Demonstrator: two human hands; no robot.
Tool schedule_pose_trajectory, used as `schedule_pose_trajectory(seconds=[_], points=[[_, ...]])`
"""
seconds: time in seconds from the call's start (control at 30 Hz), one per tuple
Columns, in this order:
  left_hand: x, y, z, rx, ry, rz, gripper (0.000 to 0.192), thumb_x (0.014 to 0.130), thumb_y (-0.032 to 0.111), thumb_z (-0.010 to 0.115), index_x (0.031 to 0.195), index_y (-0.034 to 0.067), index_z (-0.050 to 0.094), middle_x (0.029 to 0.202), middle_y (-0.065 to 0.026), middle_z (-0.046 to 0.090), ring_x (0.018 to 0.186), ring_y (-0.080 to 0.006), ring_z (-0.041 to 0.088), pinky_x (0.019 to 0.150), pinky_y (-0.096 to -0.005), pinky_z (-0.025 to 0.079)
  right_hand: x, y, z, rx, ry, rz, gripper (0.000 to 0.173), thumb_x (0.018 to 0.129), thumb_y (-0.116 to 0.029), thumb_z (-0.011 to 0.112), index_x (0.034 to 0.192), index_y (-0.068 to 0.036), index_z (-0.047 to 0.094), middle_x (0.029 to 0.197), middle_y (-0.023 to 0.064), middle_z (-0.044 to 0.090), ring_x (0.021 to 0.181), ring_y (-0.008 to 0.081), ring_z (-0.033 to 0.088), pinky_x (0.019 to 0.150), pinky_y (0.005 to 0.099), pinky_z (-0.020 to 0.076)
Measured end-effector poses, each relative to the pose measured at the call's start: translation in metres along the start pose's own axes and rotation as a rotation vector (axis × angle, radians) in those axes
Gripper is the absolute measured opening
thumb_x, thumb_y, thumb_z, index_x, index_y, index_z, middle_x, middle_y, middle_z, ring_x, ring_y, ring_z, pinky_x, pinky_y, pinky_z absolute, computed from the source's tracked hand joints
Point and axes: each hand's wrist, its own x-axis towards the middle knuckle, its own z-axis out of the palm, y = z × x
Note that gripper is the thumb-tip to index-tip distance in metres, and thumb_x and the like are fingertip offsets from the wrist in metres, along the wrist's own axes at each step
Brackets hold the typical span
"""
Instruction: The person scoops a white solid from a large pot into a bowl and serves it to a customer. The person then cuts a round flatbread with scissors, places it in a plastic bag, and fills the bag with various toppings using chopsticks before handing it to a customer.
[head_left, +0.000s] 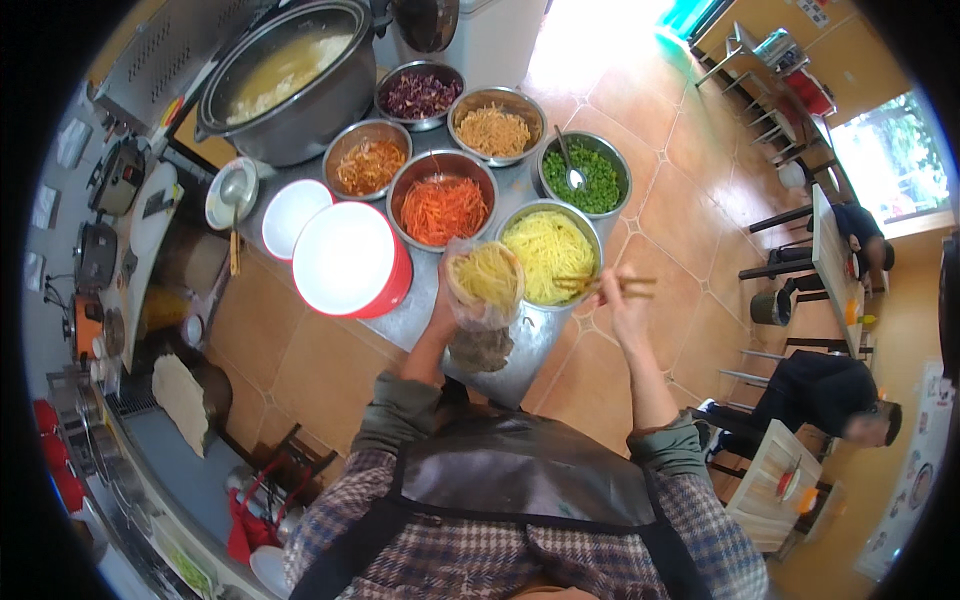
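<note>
My left hand (441, 306) holds a clear plastic bag (491, 311) around a food item topped with pale yellow shreds. In my right hand (616, 296) is a pair of wooden chopsticks (637, 286), their tips over a steel bowl of yellow shreds (551, 255). Around it are steel bowls of shredded carrot (444, 210), chopped greens (592, 180) with a spoon (574, 176), light brown shreds (493, 131), reddish shreds (370, 166) and purple cabbage (420, 94). A crumpled grey-brown cloth (481, 349) lies on the metal table below the bag.
Stacked red-rimmed white bowls (349, 259) stand at the table's left, near a large dark pot (300, 82) of liquid and a bowl with a ladle (231, 193). A counter with cookers (116, 176) runs along the left. People (802, 397) sit at tables on the right.
</note>
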Motion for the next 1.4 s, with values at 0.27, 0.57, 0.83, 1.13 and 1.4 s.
schedule_pose_trajectory(seconds=[0.27, 0.57, 0.83, 1.13, 1.4], points=[[-0.004, 0.077, 0.005, -0.355, -0.292, 0.073, 0.099, 0.073, 0.033, 0.083, 0.148, 0.006, 0.024, 0.136, -0.0123, 0.047, 0.126, -0.0256, 0.049, 0.105, -0.04, 0.045, -0.04, -0.011, -0.029, -0.036, -0.555, 0.566, 0.033, 0.098, -0.03, 0.058, 0.118, -0.003, 0.059, 0.098, 0.0063, 0.066, 0.082, 0.0124, 0.064, 0.069, 0.0275, 0.054], [-0.002, 0.117, 0.012, -0.437, -0.364, -0.07, 0.094, 0.074, 0.034, 0.08, 0.148, 0.007, 0.029, 0.142, -0.012, 0.045, 0.129, -0.0263, 0.048, 0.107, -0.0411, 0.043, 0.047, -0.064, 0.094, 0.793, -0.849, 0.546, 0.052, 0.105, -0.045, 0.038, 0.117, -0.003, 0.065, 0.117, 0.0073, 0.065, 0.105, 0.0189, 0.061, 0.089, 0.0334, 0.0502], [-0.012, 0.117, 0.006, -0.524, -0.334, -0.056, 0.071, 0.087, 0.027, 0.069, 0.145, 0.006, 0.035, 0.143, -0.0125, 0.046, 0.129, -0.0264, 0.048, 0.105, -0.0404, 0.045, 0.091, -0.151, 0.097, 0.224, -0.904, 0.276, 0.015, 0.087, -0.024, 0.071, 0.095, -0.012, 0.066, 0.093, 0.0063, 0.068, 0.087, 0.0153, 0.066, 0.078, 0.0277, 0.0532], [-0.006, 0.12, 0.022, -0.37, -0.228, -0.139, 0.078, 0.085, 0.033, 0.072, 0.148, 0.009, 0.032, 0.146, -0.0118, 0.043, 0.132, -0.027, 0.045, 0.105, -0.044, 0.045, 0.018, -0.196, 0.102, -0.211, -0.732, -0.485, 0.064, 0.076, -0.027, 0.08, 0.13, -0.01, 0.05, 0.109, 0.0073, 0.059, 0.106, 0.0179, 0.059, 0.096, 0.0379, 0.0452], [0.017, 0.143, 0.052, -0.466, -0.216, -0.251, 0.07, 0.091, 0.037, 0.062, 0.147, 0.007, 0.032, 0.142, -0.0117, 0.046, 0.131, -0.0249, 0.048, 0.103, -0.0401, 0.048, -0.038, -0.175, 0.119, -0.973, -0.24, -1.272, 0.049, 0.066, -0.031, 0.081, 0.113, -0.022, 0.068, 0.119, 0.0116, 0.051, 0.123, 0.0279, 0.046, 0.102, 0.0684, 0.0324]])
